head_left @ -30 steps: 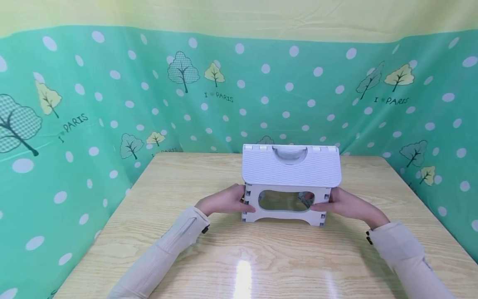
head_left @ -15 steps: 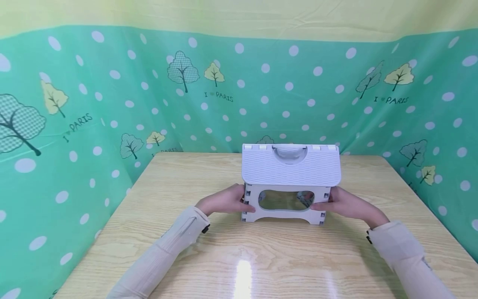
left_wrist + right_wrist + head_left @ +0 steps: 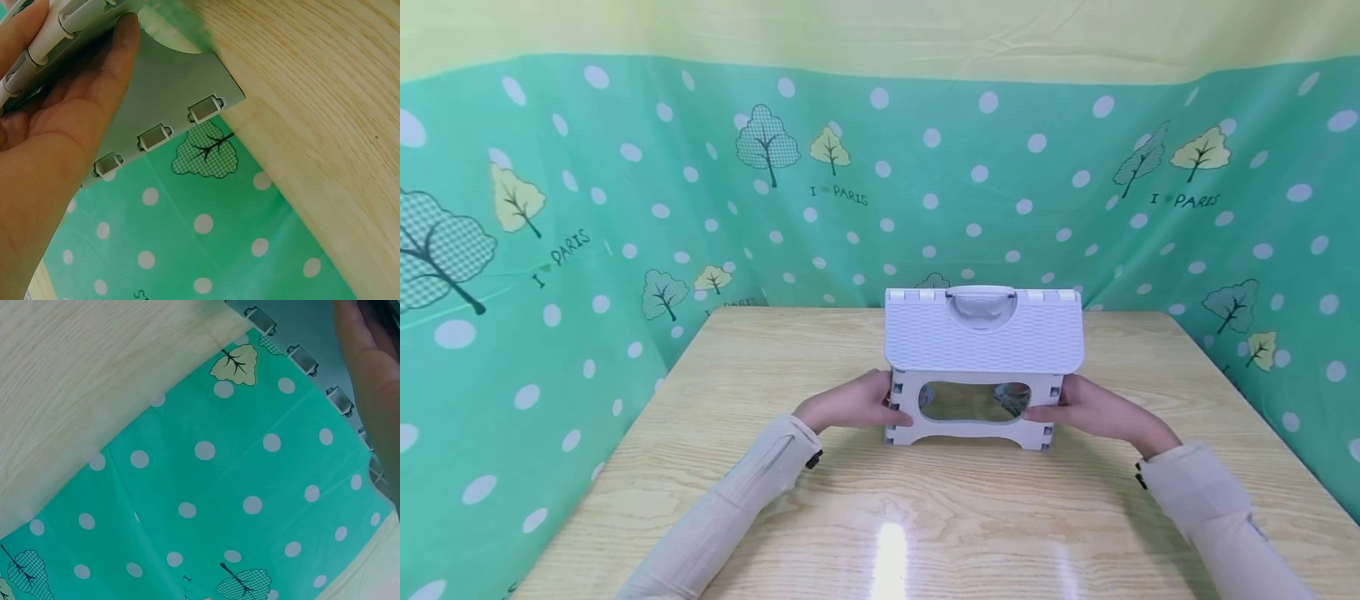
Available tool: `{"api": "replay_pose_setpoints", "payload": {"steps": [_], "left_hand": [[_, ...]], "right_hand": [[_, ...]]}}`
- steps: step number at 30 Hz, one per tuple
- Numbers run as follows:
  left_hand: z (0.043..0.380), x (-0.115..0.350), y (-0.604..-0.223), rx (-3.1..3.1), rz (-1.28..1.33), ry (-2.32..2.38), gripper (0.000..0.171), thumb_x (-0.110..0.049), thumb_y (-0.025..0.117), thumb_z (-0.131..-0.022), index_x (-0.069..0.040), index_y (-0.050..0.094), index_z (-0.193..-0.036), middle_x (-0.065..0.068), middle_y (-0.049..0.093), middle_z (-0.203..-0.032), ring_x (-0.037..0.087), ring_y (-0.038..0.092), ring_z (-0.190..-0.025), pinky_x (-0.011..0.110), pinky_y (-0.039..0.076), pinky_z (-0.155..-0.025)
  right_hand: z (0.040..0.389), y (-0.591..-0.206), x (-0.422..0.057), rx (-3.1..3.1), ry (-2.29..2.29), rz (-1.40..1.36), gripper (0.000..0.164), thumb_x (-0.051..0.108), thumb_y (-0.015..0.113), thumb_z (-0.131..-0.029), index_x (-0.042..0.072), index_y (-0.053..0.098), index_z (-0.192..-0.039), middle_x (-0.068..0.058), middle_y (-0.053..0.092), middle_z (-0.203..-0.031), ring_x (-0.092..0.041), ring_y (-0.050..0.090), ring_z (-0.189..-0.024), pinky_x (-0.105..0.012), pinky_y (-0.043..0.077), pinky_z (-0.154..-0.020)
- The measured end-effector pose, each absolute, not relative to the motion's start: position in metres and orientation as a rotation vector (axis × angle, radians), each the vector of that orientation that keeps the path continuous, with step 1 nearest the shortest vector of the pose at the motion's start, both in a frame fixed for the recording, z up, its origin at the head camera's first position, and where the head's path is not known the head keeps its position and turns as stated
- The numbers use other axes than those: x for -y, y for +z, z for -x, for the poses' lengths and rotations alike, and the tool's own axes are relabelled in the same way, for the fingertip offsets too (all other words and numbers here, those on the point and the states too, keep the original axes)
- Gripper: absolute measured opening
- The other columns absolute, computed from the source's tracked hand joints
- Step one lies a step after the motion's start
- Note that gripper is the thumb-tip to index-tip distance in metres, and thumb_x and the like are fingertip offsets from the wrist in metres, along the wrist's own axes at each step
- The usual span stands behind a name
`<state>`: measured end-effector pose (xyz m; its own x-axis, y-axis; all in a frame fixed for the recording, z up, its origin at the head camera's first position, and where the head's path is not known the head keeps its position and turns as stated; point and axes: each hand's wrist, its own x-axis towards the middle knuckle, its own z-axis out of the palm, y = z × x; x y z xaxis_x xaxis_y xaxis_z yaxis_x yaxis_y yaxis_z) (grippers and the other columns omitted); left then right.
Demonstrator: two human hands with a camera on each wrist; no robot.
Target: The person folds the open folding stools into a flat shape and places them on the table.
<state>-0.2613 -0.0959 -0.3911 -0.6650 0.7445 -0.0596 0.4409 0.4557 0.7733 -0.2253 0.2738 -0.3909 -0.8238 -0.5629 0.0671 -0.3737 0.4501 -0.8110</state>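
Note:
A white plastic folding step stool (image 3: pixel 985 342) stands on the wooden table, its woven-textured top tilted toward me and its handle at the upper edge. My left hand (image 3: pixel 856 402) grips the left side of the front leg panel, thumb on the front face and fingers behind. On the other side, my right hand (image 3: pixel 1093 410) holds the right edge the same way, its thumb beside the oval opening. The left wrist view shows the left hand (image 3: pixel 75 106) with fingers curled behind one panel, a second panel (image 3: pixel 169 87) beyond. Only part of the right hand (image 3: pixel 375 381) shows in the right wrist view.
The wooden table (image 3: pixel 775 517) stretches around the stool, with a bright light reflection near its front. A green polka-dot curtain (image 3: pixel 880 208) printed with trees hangs behind the table and along both sides.
The stool's handle rises slightly above the top edge now. Both hands stay in the same place on the stool.

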Motion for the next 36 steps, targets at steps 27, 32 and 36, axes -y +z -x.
{"api": "replay_pose_setpoints", "payload": {"steps": [27, 32, 36], "left_hand": [[0.2643, 0.0977, -0.3916, -2.324, -1.009, 1.053, 0.060, -0.011, 0.073, -0.090, -0.006, 0.046, -0.144, 0.011, 0.067, -0.123, 0.015, 0.069, -0.103, 0.026, 0.057, -0.083], [0.2652, 0.0974, -0.3919, -2.322, -1.001, 1.055, 0.060, -0.010, 0.073, -0.090, -0.006, 0.046, -0.144, 0.010, 0.068, -0.122, 0.014, 0.069, -0.101, 0.026, 0.057, -0.082], [0.2650, 0.0976, -0.3915, -2.315, -0.999, 1.063, 0.060, -0.009, 0.073, -0.091, -0.005, 0.046, -0.144, 0.011, 0.068, -0.122, 0.014, 0.069, -0.101, 0.026, 0.057, -0.082]], "right_hand": [[0.2236, -0.3883, -0.2706, -2.496, -1.295, 0.791, 0.068, 0.018, 0.071, -0.094, 0.007, 0.031, -0.148, -0.021, 0.056, -0.130, -0.029, 0.061, -0.111, -0.030, 0.055, -0.084], [0.2238, -0.3877, -0.2704, -2.494, -1.286, 0.783, 0.067, 0.019, 0.070, -0.094, 0.007, 0.031, -0.148, -0.020, 0.057, -0.128, -0.025, 0.062, -0.109, -0.030, 0.055, -0.083], [0.2241, -0.3878, -0.2701, -2.501, -1.287, 0.765, 0.071, 0.021, 0.071, -0.094, 0.010, 0.029, -0.149, -0.019, 0.055, -0.131, -0.030, 0.059, -0.112, -0.030, 0.055, -0.085]]}}
